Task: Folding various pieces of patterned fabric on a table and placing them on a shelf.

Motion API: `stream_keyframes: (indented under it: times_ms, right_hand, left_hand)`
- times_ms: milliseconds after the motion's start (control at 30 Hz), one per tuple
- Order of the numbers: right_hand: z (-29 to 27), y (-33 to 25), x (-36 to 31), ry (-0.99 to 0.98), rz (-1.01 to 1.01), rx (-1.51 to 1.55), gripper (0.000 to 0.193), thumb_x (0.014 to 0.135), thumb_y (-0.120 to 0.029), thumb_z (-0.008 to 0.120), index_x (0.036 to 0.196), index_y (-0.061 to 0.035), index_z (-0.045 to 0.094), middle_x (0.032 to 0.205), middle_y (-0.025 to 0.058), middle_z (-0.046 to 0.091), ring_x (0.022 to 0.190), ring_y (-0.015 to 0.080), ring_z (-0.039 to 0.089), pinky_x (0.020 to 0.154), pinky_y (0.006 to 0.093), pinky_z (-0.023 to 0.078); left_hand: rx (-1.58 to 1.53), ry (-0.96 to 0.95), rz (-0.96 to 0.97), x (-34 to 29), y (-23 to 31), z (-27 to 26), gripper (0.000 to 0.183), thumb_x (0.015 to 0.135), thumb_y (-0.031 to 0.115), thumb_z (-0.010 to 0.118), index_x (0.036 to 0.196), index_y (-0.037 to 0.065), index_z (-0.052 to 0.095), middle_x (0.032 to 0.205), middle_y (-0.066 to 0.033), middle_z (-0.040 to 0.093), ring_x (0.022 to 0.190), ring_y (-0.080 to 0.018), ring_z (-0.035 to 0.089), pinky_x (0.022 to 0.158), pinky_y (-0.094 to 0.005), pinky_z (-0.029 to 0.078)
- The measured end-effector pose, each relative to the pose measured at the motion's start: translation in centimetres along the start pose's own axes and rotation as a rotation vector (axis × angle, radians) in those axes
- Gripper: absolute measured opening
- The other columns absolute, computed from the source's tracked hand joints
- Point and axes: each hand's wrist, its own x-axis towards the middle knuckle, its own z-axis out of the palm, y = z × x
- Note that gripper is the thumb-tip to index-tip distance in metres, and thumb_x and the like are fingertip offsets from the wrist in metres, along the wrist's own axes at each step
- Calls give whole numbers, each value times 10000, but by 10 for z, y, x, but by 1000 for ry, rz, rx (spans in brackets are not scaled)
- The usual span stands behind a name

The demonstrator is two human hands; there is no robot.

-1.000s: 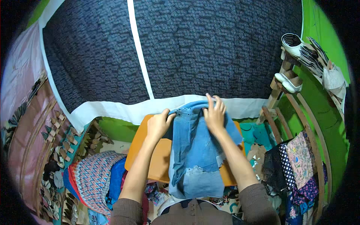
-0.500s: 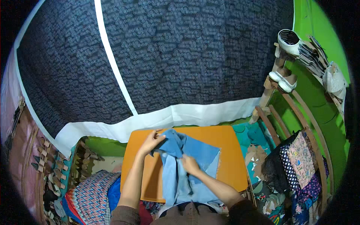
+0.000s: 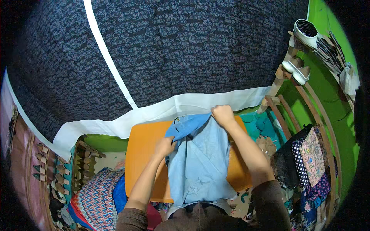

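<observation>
A piece of blue denim cloth hangs over the middle of the orange table and down toward my lap. My left hand grips its left edge, the fingers closed on the fabric. Farther off and to the right, my right hand is closed on the far right corner. Between the two hands a darker blue upper part folds over, and the paler side of the cloth spreads out below it. Loose threads and a frayed patch show near the cloth's lower end.
A dark patterned curtain with a white hem hangs behind the table. At right, folded fabrics lie by a wooden rack bearing white shoes. A zigzag-patterned cloth lies at lower left, near wooden shoe-shaped forms.
My right hand has moved up and away to the cloth's far right corner, and my left hand has come lower. The bunched denim is now spread out between them.
</observation>
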Motion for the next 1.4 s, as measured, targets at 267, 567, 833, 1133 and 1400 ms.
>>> stream_keyframes:
  times_ms: [267, 567, 833, 1133, 1400]
  right_hand:
    - [-32, -24, 40, 269, -324, 20, 257, 734, -352, 595, 678, -105, 548, 665, 45, 531, 663, 210, 568, 623, 357, 416]
    - [69, -70, -87, 6, 498, 400, 867, 682, -426, 680, 1351, -86, 246, 1235, 264, 349, 1156, 405, 322, 948, 525, 250]
    - [107, -101, -169, -304, 731, 373, 378, 734, -308, 638, 991, -49, 541, 1085, 190, 471, 1002, 350, 465, 808, 496, 361]
    - [75, -25, -76, -136, 574, 414, 170, 801, -164, 513, 873, -28, 585, 804, 223, 593, 776, 404, 578, 644, 496, 449]
    - [48, -7, -3, 326, 357, 927, 535, 804, -51, 506, 1304, -40, 315, 1329, 223, 310, 1252, 370, 275, 1040, 392, 248]
  left_hand:
    - [-711, 525, -37, -4, -72, -32, 176, 839, 135, 528, 911, -15, 586, 695, -68, 583, 652, -150, 541, 593, -311, 439]
    - [-647, 506, -264, -22, -79, 46, 693, 672, 56, 691, 1242, -17, 304, 919, -155, 507, 867, -257, 540, 760, -350, 451]
    - [-584, 417, -461, -66, -89, 134, 290, 778, 192, 587, 907, -68, 591, 889, -261, 566, 839, -381, 544, 759, -400, 435]
    - [-663, 669, -578, -63, -120, 109, 238, 853, 169, 476, 791, -42, 568, 714, -203, 559, 667, -309, 532, 625, -378, 411]
    - [-518, 553, -476, -68, -98, 114, 198, 848, 190, 511, 886, 0, 553, 711, -164, 594, 656, -275, 577, 616, -370, 441]
